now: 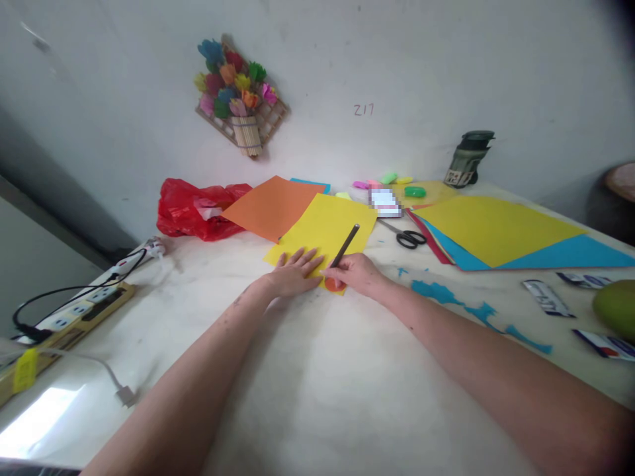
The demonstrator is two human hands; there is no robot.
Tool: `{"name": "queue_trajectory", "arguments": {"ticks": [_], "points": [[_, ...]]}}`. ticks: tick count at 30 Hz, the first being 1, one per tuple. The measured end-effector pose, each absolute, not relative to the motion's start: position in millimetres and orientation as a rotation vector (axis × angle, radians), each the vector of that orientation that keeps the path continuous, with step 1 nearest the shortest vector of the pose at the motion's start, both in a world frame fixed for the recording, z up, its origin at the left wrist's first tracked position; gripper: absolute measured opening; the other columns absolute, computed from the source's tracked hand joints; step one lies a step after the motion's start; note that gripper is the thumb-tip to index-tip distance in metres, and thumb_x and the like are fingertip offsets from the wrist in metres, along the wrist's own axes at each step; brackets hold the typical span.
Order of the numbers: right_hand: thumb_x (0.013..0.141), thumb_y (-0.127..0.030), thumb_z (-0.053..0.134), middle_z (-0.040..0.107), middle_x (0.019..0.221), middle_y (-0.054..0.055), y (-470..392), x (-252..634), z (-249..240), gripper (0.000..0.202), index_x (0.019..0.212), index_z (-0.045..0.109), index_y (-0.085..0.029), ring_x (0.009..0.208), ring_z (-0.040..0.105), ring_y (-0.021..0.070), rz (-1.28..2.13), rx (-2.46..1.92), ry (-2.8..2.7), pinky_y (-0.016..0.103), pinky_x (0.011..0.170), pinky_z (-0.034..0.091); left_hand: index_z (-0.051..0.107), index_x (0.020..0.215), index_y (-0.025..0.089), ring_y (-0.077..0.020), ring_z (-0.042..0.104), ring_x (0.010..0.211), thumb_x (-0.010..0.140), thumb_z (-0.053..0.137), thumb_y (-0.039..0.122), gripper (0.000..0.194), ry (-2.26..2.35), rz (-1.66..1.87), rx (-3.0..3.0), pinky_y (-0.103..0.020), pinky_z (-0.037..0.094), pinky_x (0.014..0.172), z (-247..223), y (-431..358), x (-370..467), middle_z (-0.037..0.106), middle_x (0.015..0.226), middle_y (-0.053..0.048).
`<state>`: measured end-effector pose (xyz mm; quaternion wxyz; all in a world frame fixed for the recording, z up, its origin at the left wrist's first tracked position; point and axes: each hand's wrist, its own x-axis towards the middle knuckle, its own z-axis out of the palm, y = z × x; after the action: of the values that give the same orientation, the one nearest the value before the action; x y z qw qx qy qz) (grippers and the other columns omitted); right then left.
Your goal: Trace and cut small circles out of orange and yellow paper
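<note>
A sheet of yellow paper (325, 225) lies at the middle of the table, one corner pointing toward me. On its near left part my left hand (295, 272) rests flat with the fingers spread. My right hand (361, 272) grips a dark pen (346, 243), held tilted with its upper end toward the back right. Under the right fingers, at the sheet's near corner, sits a small orange round piece (335, 284). The pen's tip is hidden by the fingers. Behind the yellow sheet, to the left, is an orange sheet (275, 206).
Black-handled scissors (409, 238) lie right of the yellow sheet, near a phone (385, 201). Stacked coloured sheets (501, 228) and blue paper scraps (436, 291) are on the right. A red plastic bag (181, 210), a power strip (79, 309) and a cable plug (126, 395) occupy the left. A bottle (469, 158) stands behind.
</note>
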<state>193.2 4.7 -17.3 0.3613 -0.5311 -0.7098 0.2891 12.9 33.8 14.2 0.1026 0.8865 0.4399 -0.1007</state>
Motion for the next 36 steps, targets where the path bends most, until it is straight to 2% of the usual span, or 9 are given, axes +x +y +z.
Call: {"name": "queue_trajectory", "arguments": {"ticks": [36], "points": [[0.068,-0.051,0.059,0.063,0.053,0.002,4.7,194.1,-17.8,0.039,0.051,0.059,-0.016,0.05,0.058,0.0121,0.771,-1.386,-1.844,0.021,0.049,0.043,0.007,0.14,0.032,-0.0239,-0.008,0.134,0.082,0.014,0.06,0.064,1.292,-0.301,2.605,-0.052,-0.001,0.104,18.0,31.8,13.5,-0.005,0.147,0.006]]}}
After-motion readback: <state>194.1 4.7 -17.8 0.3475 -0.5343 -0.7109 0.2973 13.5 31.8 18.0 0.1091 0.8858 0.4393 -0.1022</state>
